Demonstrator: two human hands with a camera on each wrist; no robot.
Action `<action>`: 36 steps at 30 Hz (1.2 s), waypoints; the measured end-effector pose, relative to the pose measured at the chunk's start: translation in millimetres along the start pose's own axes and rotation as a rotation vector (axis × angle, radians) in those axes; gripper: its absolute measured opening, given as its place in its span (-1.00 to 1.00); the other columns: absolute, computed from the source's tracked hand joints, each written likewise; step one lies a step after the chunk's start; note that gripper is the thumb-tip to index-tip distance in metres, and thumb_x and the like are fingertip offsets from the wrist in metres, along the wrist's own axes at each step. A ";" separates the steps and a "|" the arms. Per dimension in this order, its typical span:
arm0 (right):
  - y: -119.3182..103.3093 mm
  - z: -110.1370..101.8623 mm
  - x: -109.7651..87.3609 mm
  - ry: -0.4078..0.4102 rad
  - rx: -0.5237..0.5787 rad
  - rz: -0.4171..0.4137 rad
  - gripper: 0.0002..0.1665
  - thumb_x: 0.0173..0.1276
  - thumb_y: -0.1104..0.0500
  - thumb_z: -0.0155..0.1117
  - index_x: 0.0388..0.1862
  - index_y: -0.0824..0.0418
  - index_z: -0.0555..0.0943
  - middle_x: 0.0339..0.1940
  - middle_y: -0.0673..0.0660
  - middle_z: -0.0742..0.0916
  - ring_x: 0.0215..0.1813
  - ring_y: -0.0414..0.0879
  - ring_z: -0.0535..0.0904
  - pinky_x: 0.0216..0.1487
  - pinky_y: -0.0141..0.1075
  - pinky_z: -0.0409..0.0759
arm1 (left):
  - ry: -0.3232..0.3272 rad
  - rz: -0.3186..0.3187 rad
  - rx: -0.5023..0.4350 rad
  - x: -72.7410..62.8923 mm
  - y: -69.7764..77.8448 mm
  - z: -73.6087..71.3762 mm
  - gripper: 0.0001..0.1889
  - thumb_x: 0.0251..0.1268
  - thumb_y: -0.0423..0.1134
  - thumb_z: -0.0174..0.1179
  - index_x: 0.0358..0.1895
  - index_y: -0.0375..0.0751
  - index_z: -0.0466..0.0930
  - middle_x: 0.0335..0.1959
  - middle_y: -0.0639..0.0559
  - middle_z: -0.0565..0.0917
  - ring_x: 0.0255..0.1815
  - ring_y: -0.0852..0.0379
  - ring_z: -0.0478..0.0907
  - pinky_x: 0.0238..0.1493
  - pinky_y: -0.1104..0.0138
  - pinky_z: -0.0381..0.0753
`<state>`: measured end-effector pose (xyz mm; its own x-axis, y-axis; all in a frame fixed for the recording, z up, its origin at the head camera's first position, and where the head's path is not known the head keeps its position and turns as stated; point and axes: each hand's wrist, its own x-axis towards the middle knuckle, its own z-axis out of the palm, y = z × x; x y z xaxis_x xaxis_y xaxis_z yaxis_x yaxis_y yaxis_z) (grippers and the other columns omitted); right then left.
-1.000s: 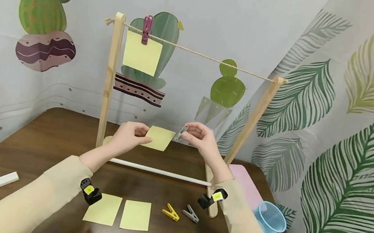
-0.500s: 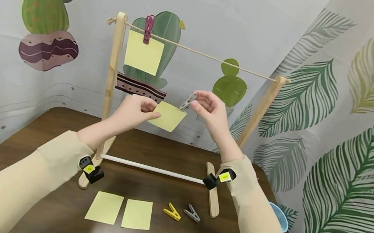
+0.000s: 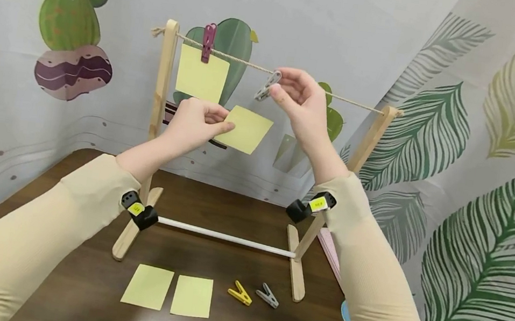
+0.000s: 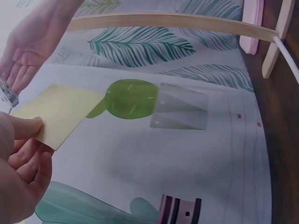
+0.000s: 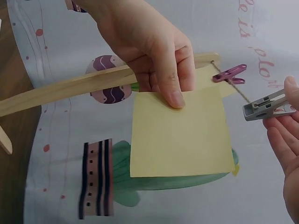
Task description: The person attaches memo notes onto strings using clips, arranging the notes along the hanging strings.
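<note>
Pinching a square, pale-yellow paper sheet (image 3: 249,131) by its left edge, between the thumb and fingers of my left hand (image 3: 196,125), I hold it tilted below the thin beige rope (image 3: 246,63). My right hand (image 3: 304,107) grips a grey plastic clothespin (image 3: 268,85) near the rope, just above the sheet and apart from it; whether its mouth is opened, I cannot tell. To the left, a purple plastic clothespin (image 3: 208,43) fixes another pale-yellow square sheet (image 3: 199,79) on the rope, and this gives me a good model. For doing this step well, I think I should first bring the upper edge to the rope and make it level, with its middle free for the clothespin. Then the mouth should take paper and rope together, deep enough, and my left fingers should let go only when the hold feels firm, because such light paper may bend or slip.
</note>
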<state>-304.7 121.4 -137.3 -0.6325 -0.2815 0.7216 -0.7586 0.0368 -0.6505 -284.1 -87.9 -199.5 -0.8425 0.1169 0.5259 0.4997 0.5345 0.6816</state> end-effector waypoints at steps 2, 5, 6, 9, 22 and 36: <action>-5.1 -0.3 7.6 0.008 0.000 0.000 -0.63 0.32 0.41 0.25 0.10 0.49 0.53 -0.23 -0.10 0.70 -0.16 -0.27 0.66 0.05 -0.34 0.61 | 0.012 -0.007 -0.017 4.0 3.6 -1.6 -0.67 0.25 -0.15 0.33 -0.03 -0.32 0.70 -0.09 -0.23 0.75 -0.01 -0.08 0.70 0.07 0.09 0.62; -12.5 0.2 17.7 0.026 0.001 0.001 -0.64 0.33 0.40 0.26 0.09 0.47 0.54 -0.22 -0.08 0.70 -0.14 -0.25 0.66 0.09 -0.33 0.59 | 0.020 -0.017 -0.033 9.9 7.3 -4.3 -0.63 0.26 -0.14 0.33 0.01 -0.33 0.68 -0.05 -0.24 0.73 0.02 -0.09 0.69 0.10 0.09 0.61; -14.7 0.6 20.6 0.031 -0.002 0.001 -0.64 0.33 0.39 0.26 0.09 0.46 0.55 -0.23 -0.07 0.70 -0.14 -0.24 0.65 0.09 -0.33 0.59 | 0.022 -0.021 -0.038 11.7 8.3 -5.2 -0.62 0.26 -0.14 0.33 0.02 -0.34 0.68 -0.04 -0.24 0.73 0.03 -0.09 0.68 0.10 0.10 0.60; -20.3 1.8 29.0 0.043 -0.008 0.002 -0.66 0.32 0.38 0.28 0.07 0.44 0.56 -0.24 -0.06 0.70 -0.15 -0.23 0.65 0.07 -0.35 0.59 | 0.029 -0.041 -0.061 16.9 10.4 -8.3 -0.62 0.26 -0.15 0.32 0.04 -0.34 0.67 -0.02 -0.23 0.72 0.05 -0.07 0.67 0.10 0.12 0.60; -25.9 1.5 55.7 0.174 -0.074 0.090 -0.74 0.26 0.35 0.37 -0.07 0.37 0.63 -0.35 -0.02 0.72 -0.21 -0.21 0.64 0.04 -0.38 0.59 | 0.133 -0.084 -0.225 29.8 9.2 -7.1 -0.58 0.26 -0.17 0.34 0.13 -0.31 0.63 0.02 -0.23 0.71 0.08 -0.02 0.66 0.12 0.23 0.58; -32.7 15.8 64.6 0.165 -0.182 0.116 -0.85 0.28 0.29 0.38 -0.20 0.32 0.68 -0.45 -0.07 0.72 -0.28 -0.24 0.65 -0.02 -0.40 0.61 | 0.229 -0.093 -0.244 31.0 8.5 -1.1 -0.59 0.26 -0.14 0.34 0.11 -0.30 0.65 0.00 -0.21 0.72 0.05 0.00 0.68 0.10 0.25 0.60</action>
<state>-318.3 86.8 -73.2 -0.7223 -0.1057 0.6834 -0.6859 0.2355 -0.6885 -305.8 -80.7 -176.8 -0.8332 -0.1289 0.5378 0.4798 0.3152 0.8188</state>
